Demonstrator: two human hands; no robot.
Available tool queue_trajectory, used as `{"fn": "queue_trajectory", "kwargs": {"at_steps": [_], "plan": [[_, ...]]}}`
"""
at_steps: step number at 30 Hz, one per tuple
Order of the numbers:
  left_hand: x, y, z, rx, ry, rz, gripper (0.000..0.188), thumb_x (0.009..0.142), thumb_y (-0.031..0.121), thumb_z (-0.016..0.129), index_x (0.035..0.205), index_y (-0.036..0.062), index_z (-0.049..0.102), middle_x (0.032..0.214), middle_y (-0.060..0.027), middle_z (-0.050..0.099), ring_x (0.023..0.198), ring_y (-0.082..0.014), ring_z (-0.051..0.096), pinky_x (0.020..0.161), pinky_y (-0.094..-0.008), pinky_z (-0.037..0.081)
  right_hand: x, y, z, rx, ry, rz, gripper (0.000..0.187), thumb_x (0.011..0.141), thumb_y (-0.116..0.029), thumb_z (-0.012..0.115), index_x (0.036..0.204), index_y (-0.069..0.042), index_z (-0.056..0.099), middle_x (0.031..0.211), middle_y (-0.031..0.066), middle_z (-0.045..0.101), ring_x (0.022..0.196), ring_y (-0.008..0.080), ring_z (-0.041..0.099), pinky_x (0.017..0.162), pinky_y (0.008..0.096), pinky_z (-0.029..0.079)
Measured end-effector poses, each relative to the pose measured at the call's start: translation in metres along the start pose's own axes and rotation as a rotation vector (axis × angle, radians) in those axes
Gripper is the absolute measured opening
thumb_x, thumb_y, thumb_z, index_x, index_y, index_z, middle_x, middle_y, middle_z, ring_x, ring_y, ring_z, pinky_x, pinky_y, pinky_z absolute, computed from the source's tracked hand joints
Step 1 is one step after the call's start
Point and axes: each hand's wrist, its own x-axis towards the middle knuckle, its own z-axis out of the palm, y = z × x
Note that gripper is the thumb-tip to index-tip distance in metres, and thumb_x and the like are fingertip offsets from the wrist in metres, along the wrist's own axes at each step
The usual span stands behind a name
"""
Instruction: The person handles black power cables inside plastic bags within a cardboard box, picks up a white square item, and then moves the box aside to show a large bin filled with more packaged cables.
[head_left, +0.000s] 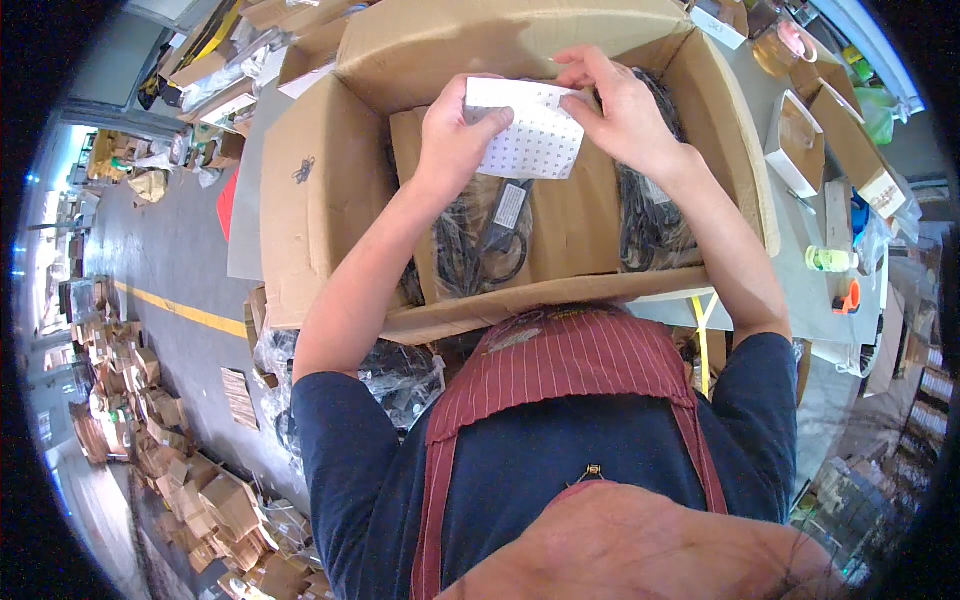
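Over a large open cardboard box [300, 200], my left hand [455, 140] pinches a white sheet of small printed stickers [530, 140] along its left side, thumb on top. At the sheet's upper right edge, my right hand [625, 115] has its thumb and a finger closed on the corner. Whether a loose sticker is between those fingertips is too small to tell. Below the sheet, plastic-wrapped black cables [465, 250] with a labelled black block [508, 205] lie in the box. More wrapped black cables [650, 225] sit at the right, partly behind my right forearm.
The box stands on a grey table [735, 85]. To its right are small open cartons [797, 145], a green-labelled bottle [830, 259] and an orange tape dispenser [848, 297]. Piled cardboard [190, 480] lies on the floor at left, beyond a yellow floor line [185, 308].
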Motion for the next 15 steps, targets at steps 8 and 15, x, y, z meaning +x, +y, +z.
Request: {"fn": "queue_trajectory", "kwargs": {"at_steps": [8, 15], "plan": [[0.0, -0.023, 0.001, 0.671, -0.058, -0.01, 0.054, 0.085, 0.014, 0.074, 0.131, -0.0004, 0.051, 0.112, -0.0164, 0.067, 0.102, -0.0263, 0.068, 0.088, -0.0365, 0.054, -0.004, 0.01, 0.0, -0.082, -0.025, 0.132, 0.047, 0.086, 0.0, 0.063, 0.13, -0.007, 0.049, 0.091, 0.013, 0.069, 0.088, 0.0344, 0.069, 0.079, 0.0428, 0.055], [-0.02, -0.048, 0.017, 0.864, -0.259, -0.054, 0.066, 0.083, 0.023, 0.074, 0.134, -0.0047, 0.045, 0.124, -0.0298, 0.058, 0.11, -0.0432, 0.062, 0.096, -0.0467, 0.051, -0.002, 0.017, -0.002, -0.127, 0.003, 0.163, 0.05, 0.089, 0.0, 0.06, 0.136, -0.009, 0.044, 0.093, 0.0131, 0.069, 0.087, 0.0357, 0.068, 0.078, 0.0436, 0.054]]}}
